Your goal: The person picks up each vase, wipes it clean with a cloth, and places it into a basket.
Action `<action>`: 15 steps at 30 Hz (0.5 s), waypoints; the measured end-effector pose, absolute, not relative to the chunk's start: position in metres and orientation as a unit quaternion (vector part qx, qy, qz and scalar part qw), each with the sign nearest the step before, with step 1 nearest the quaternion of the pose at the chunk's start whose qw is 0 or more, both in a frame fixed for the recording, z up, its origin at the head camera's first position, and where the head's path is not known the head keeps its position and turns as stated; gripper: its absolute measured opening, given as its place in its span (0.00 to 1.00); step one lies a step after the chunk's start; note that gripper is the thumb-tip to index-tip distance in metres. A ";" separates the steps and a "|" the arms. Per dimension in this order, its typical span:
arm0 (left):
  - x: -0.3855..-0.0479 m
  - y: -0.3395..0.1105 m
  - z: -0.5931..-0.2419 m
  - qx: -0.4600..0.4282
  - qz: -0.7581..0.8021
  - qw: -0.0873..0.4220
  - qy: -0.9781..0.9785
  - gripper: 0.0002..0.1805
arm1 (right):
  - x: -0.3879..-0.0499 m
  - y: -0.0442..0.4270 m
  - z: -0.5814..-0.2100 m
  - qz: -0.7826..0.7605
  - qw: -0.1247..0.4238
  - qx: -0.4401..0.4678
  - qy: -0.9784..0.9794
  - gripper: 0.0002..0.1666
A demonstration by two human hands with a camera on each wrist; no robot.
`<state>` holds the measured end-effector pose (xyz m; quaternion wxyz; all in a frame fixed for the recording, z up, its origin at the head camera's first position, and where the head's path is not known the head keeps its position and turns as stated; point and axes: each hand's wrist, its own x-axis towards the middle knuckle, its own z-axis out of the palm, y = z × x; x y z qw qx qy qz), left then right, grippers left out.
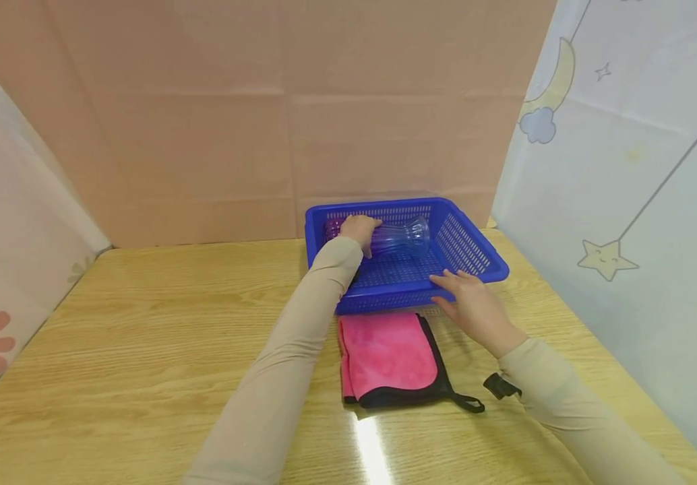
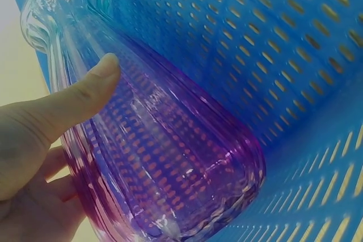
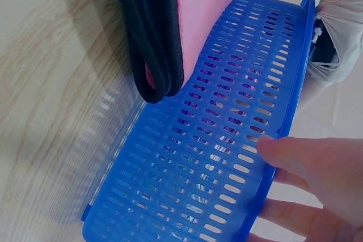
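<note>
A ribbed glass vase (image 1: pixel 408 237), purple at its base and fading through blue to a pale flared mouth, lies on its side in a blue plastic basket (image 1: pixel 394 294). My left hand (image 1: pixel 359 233) grips it from above, near the purple end. In the left wrist view, the thumb lies along the glass (image 2: pixel 164 134) and the other fingers curl round its far side, partly hidden. At the basket's front right rim, my right hand (image 1: pixel 477 308) holds the edge. The right wrist view shows the thumb against the outer wall (image 3: pixel 221 117) and the fingers behind the rim.
A folded pink cloth (image 1: pixel 391 353) with black edging and a loop lies on the wooden table (image 1: pixel 172 350) in front of the basket. A black strap end (image 1: pixel 501 386) hangs from the right sleeve. Draped walls (image 1: pixel 203 121) stand behind and at both sides.
</note>
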<state>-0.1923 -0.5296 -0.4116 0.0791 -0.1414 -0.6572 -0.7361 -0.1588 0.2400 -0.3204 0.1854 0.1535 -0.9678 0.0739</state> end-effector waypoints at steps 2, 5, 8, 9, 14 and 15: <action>-0.181 -0.511 -0.402 -0.145 -0.693 0.114 -0.697 0.28 | -0.159 0.240 -0.321 0.075 0.184 0.152 -0.968 0.22; -0.172 -0.493 -0.392 -0.162 -0.686 0.128 -0.697 0.29 | -0.158 0.238 -0.321 0.075 0.178 0.151 -0.970 0.23; -0.171 -0.497 -0.398 -0.181 -0.684 0.138 -0.694 0.32 | -0.158 0.236 -0.321 0.071 0.176 0.154 -0.970 0.23; -0.175 -0.506 -0.406 -0.205 -0.682 0.136 -0.689 0.34 | -0.159 0.235 -0.321 0.071 0.176 0.156 -0.969 0.23; -0.195 -0.556 -0.439 -0.207 -0.705 0.098 -0.672 0.37 | -0.161 0.233 -0.322 0.072 0.174 0.155 -0.970 0.23; -0.195 -0.554 -0.435 -0.217 -0.728 0.070 -0.646 0.36 | -0.162 0.233 -0.322 0.073 0.175 0.156 -0.969 0.23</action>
